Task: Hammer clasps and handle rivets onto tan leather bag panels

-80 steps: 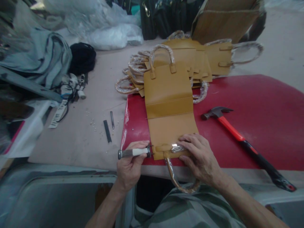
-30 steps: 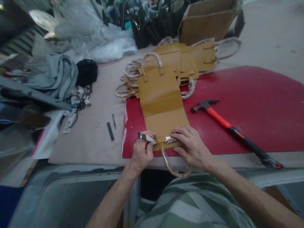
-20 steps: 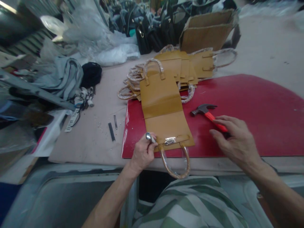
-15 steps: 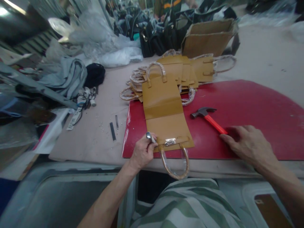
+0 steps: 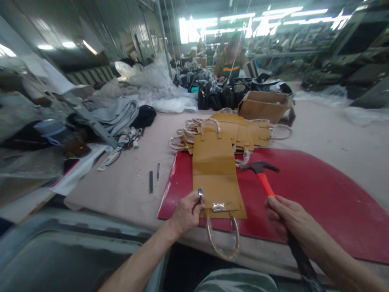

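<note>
A mustard leather bag panel (image 5: 214,162) lies over the left part of the red mat (image 5: 304,182), with a wrapped handle at each end and a metal clasp (image 5: 218,207) near its front edge. At the panel's front left corner, my left hand (image 5: 187,213) pinches a short metal tool (image 5: 200,195) that stands nearly upright. My right hand (image 5: 285,217) is wrapped round the handle of a claw hammer (image 5: 265,182), its head raised to the right of the panel and its dark grip hanging below the hand.
More mustard panels (image 5: 252,132) are piled behind. Two slim metal tools (image 5: 151,182) lie left of the mat. Farther back are a cardboard box (image 5: 264,106), black bags (image 5: 212,95), plastic wrap and a person (image 5: 232,61).
My right hand has closed round the hammer and lifted it from the mat. The head view has tilted upward. My left hand still pinches the metal tool.
</note>
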Tool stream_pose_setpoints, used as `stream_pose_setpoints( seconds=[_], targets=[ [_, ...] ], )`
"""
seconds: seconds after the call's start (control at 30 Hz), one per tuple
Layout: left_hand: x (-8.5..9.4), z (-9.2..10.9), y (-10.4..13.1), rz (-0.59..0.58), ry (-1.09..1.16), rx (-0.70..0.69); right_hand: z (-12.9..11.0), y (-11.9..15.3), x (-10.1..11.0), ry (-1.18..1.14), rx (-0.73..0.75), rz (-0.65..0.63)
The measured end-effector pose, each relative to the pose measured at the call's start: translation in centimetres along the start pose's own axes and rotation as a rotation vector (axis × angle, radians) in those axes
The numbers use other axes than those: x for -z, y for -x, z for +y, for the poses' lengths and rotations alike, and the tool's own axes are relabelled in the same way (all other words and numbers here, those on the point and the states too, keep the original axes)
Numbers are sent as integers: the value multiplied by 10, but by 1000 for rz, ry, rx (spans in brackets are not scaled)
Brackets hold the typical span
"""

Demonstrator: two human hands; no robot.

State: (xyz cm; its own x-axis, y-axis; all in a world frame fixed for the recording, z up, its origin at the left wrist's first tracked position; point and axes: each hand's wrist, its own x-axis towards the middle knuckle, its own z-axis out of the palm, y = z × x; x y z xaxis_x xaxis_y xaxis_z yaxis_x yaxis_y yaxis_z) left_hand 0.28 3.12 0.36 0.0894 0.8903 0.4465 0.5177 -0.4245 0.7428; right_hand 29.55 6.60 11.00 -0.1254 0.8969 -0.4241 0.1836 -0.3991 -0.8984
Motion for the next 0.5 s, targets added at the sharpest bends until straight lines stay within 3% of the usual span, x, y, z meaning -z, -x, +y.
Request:
stream_pose_setpoints(
  seconds=[0.17,0.27,0.37,0.5],
  targets=[
    [-1,-1,1,7,-35,9,-44,40,-34,491,687,160],
    [-6,-5,3,34,-76,-13,-51,46,-42,896,1010,21],
    [-9,-7,3,56,-95,-29,-62,51,-40,1111,1135,-76],
    [-8,-7,5,40,-23,-26,-71,62,-39,813,1011,134]
  ],
)
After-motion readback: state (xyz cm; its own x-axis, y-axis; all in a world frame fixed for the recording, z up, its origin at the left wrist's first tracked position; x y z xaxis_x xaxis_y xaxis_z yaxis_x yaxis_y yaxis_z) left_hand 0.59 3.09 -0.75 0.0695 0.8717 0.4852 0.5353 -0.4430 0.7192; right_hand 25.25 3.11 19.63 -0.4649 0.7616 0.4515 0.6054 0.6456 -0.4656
